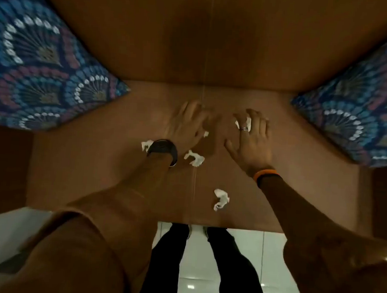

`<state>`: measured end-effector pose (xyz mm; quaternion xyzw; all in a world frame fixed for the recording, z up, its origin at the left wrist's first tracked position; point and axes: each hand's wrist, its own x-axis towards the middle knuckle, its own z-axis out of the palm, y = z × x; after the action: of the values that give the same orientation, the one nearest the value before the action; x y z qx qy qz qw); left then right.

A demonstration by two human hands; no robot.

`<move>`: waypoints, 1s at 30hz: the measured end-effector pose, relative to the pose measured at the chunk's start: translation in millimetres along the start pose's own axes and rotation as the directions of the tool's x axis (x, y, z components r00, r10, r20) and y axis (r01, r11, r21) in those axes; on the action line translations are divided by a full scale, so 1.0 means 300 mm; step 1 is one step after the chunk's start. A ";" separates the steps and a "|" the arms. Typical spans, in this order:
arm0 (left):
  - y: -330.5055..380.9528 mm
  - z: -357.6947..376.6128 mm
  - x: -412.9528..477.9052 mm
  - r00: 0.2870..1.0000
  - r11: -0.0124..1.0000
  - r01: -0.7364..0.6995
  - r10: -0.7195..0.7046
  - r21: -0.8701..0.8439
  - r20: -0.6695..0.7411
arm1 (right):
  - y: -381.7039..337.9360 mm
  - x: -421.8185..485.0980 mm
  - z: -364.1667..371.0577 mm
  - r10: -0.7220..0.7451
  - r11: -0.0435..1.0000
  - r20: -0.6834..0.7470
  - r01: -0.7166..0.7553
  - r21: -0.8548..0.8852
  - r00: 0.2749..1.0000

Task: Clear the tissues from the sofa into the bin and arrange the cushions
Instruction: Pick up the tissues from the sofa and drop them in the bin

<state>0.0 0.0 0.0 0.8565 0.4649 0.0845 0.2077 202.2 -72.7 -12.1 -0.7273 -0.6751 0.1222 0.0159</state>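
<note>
Left hand (187,123) motion-blurred, fingers indistinct; whether it grips anything cannot be told. Tissue (145,144) half hidden behind watch (164,150). Scrap of tissue (205,134) at left hand's edge too small to judge. Tissue (243,123) mostly covered under right hand (251,136) fingers. Left cushion (41,69) and right cushion (357,111) both cut off by frame edges. Bin not seen.

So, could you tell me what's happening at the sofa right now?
A person leans over the brown sofa seat, both hands spread over scattered white tissues. The right hand has a tissue under its fingers; the left hand reaches beside another scrap. Three more tissues lie loose nearer the seat's front edge. Patterned cushions sit at both ends.
</note>
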 end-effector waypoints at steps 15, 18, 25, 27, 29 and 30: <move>-0.125 0.379 -0.034 0.992 0.994 0.111 -0.110 -0.011 0.061 | 0.137 0.100 0.336 0.154 0.983 0.085 -0.161 0.088 0.984; -0.072 0.342 -0.127 0.995 0.994 0.095 -0.096 0.044 0.007 | 0.156 0.005 0.284 0.155 0.979 0.104 -0.167 0.116 0.982; -0.009 0.416 -0.286 0.955 0.965 0.258 -0.261 0.043 0.138 | 0.205 -0.329 0.321 0.293 0.955 0.083 -0.296 0.031 0.953; 0.002 0.446 -0.296 0.934 0.938 0.344 -0.337 -0.043 0.122 | 0.209 -0.372 0.369 0.328 0.944 0.119 -0.330 -0.002 0.937; 0.008 0.469 -0.295 0.918 0.914 0.395 -0.388 -0.091 0.084 | 0.210 -0.372 0.397 0.348 0.934 0.089 -0.353 0.059 0.933; 0.009 0.474 -0.294 0.912 0.905 0.411 -0.406 -0.113 0.061 | 0.203 -0.361 0.397 0.359 0.924 0.087 -0.367 0.110 0.929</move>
<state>1.2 -114.1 -122.4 0.7272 0.6239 0.0523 0.2814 231.6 -201.6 -122.2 -0.8329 -0.5202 0.1884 0.0162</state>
